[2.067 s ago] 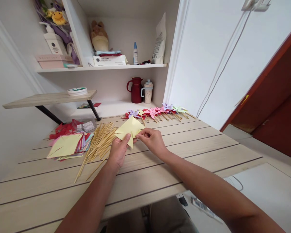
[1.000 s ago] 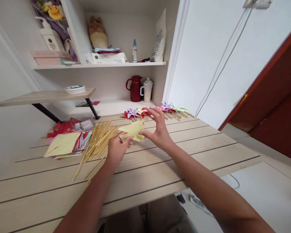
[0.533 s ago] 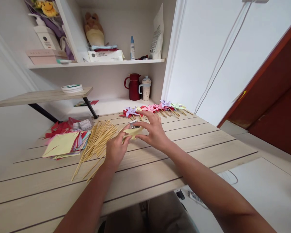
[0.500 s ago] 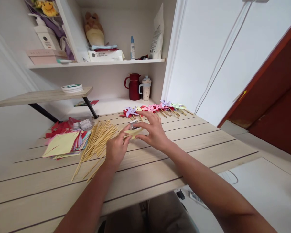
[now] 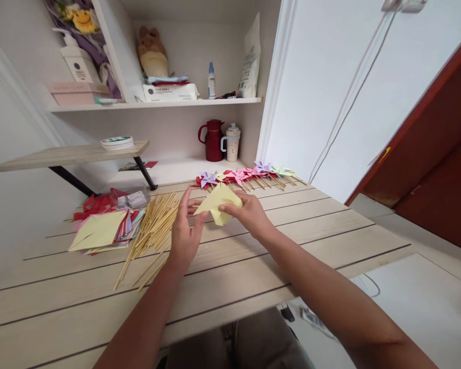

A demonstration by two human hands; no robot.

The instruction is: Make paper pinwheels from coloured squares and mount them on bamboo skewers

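My right hand point(image 5: 251, 212) pinches a sheet of yellow paper point(image 5: 221, 202) between thumb and fingers above the table. The paper is partly folded, with one corner pointing up and a flap hanging down. At its left corner is my left hand point(image 5: 185, 230), with the fingers apart and the thumb close to the paper's edge; whether it touches, I cannot tell. Beyond the paper lies a row of finished paper pinwheels point(image 5: 240, 177) on sticks, purple, pink, red, yellow and green. Left of my left hand are loose wooden sticks point(image 5: 153, 225) and a stack of coloured paper squares point(image 5: 98, 230).
Red paper pieces point(image 5: 96, 202) and a clear box point(image 5: 132, 199) lie behind the stack, beneath a small raised shelf point(image 5: 72, 154). A dark red jug point(image 5: 214, 141) and a tumbler point(image 5: 232, 142) stand at the back. The slatted table point(image 5: 322, 225) ends near my lap.
The yellow paper has been raised and tilted, so its face now shows. My left hand's fingers have spread. The small shiny-filled container seen between my hands is now hidden.
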